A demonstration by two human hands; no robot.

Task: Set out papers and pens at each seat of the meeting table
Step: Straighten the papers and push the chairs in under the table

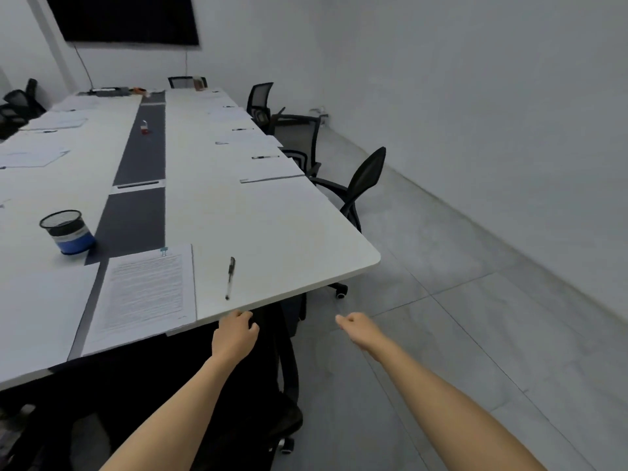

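Observation:
A clipped stack of printed papers lies at the near end of the white meeting table. A black pen lies just right of it. My left hand is right below the table edge, fingers curled over the top of a black chair tucked at this seat. My right hand hangs over the floor to the right, loosely curled and holding nothing. Further paper sets with pens lie along the right side. More papers lie along the left side.
A black mesh pen cup with a blue base stands near the dark centre strip. A small red item sits farther down the strip. Black office chairs line the right side. Grey tiled floor runs between table and wall.

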